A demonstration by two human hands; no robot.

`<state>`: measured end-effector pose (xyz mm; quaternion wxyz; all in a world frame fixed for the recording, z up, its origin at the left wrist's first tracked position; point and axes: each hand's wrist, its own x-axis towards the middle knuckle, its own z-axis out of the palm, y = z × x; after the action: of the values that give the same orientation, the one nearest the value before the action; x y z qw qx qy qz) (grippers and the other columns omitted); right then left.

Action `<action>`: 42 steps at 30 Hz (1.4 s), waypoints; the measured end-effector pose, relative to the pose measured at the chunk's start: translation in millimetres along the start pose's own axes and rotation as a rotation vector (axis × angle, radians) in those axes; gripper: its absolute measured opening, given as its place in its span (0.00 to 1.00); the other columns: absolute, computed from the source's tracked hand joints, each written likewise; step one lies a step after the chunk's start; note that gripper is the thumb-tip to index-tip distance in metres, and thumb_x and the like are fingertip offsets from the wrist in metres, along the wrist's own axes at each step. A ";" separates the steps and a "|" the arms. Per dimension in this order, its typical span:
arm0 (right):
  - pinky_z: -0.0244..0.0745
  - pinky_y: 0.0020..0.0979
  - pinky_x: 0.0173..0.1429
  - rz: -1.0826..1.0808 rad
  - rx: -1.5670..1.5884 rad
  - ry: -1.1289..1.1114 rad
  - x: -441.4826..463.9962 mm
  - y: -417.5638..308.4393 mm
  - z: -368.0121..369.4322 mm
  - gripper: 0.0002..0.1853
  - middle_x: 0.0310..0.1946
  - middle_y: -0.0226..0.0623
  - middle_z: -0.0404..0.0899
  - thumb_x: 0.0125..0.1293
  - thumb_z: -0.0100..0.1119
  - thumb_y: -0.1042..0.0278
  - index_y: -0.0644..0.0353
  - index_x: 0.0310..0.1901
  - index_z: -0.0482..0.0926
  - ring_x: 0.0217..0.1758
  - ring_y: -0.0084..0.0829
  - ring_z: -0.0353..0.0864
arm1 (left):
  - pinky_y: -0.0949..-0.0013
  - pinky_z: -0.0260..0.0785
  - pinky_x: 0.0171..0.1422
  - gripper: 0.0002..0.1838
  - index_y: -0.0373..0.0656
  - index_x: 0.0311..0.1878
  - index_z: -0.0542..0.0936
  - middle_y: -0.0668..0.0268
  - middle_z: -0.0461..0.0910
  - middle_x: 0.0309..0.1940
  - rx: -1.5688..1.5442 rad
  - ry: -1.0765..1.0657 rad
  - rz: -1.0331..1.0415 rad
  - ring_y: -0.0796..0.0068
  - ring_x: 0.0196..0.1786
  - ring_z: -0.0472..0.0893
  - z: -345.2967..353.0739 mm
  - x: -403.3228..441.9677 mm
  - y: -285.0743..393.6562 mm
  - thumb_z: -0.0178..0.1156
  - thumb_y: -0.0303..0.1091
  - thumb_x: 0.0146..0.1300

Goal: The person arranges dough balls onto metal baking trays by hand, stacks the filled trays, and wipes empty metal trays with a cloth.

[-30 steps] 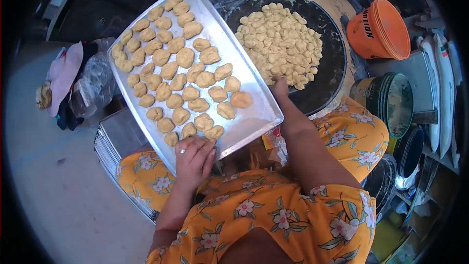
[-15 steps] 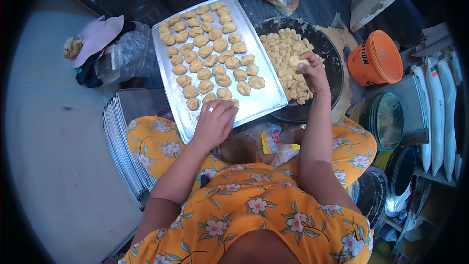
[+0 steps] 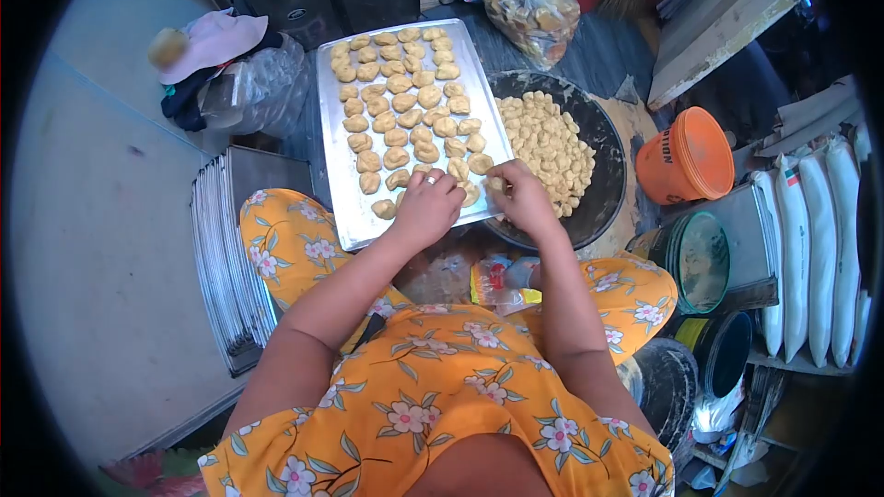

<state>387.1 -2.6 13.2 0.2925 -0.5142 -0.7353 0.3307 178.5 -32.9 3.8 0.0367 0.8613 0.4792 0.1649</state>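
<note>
- Pinching a small, pale-tan lump of dough [image 3: 497, 183] in its grip, the person's right hand [image 3: 527, 201] has just come from over a round black basin [image 3: 609, 166] to the near right corner of a rectangular silver metal tray [image 3: 349, 207].
- Bending over the tray's nearest row, the left hand [image 3: 430, 212] hides its fingertips; whether they press a piece, I cannot tell.
- That shift suggests the rows of rounded tan dough pieces [image 3: 399, 84] are being filled from the basin's heap [image 3: 548, 147].
</note>
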 end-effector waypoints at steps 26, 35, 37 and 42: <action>0.48 0.49 0.70 -0.119 -0.455 0.325 64.6 11.0 30.0 0.17 0.70 0.47 0.61 0.63 0.62 0.56 0.40 0.54 0.83 0.69 0.48 0.60 | 0.46 0.54 0.68 0.19 0.50 0.56 0.79 0.64 0.73 0.61 -0.103 -0.018 0.086 0.64 0.67 0.69 -12.9 -14.7 2.0 0.59 0.34 0.60; 0.53 0.49 0.67 -0.063 -0.445 0.173 166.3 7.0 28.0 0.15 0.65 0.40 0.68 0.58 0.66 0.57 0.43 0.48 0.84 0.68 0.44 0.64 | 0.45 0.52 0.69 0.22 0.52 0.57 0.77 0.63 0.71 0.63 -0.195 -0.026 0.050 0.62 0.66 0.70 -33.8 -22.5 -11.7 0.62 0.35 0.57; 0.55 0.49 0.66 -0.031 -0.550 0.147 188.0 5.5 34.1 0.18 0.64 0.39 0.68 0.57 0.67 0.55 0.46 0.49 0.83 0.67 0.43 0.66 | 0.45 0.52 0.70 0.20 0.51 0.56 0.77 0.64 0.72 0.62 -0.200 -0.010 0.045 0.62 0.66 0.70 -34.4 -24.6 -17.4 0.62 0.35 0.58; 0.57 0.52 0.65 -0.097 -0.399 0.345 245.8 8.7 48.0 0.15 0.63 0.39 0.69 0.58 0.65 0.55 0.48 0.45 0.84 0.67 0.42 0.66 | 0.46 0.51 0.70 0.20 0.51 0.55 0.78 0.63 0.72 0.62 -0.244 -0.004 0.022 0.63 0.66 0.70 -43.9 -28.5 -26.8 0.63 0.36 0.58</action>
<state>281.3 224.1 -0.8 0.3218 -0.5749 -0.7489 0.0721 128.8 -46.5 32.2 0.1404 0.8560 0.4460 0.2207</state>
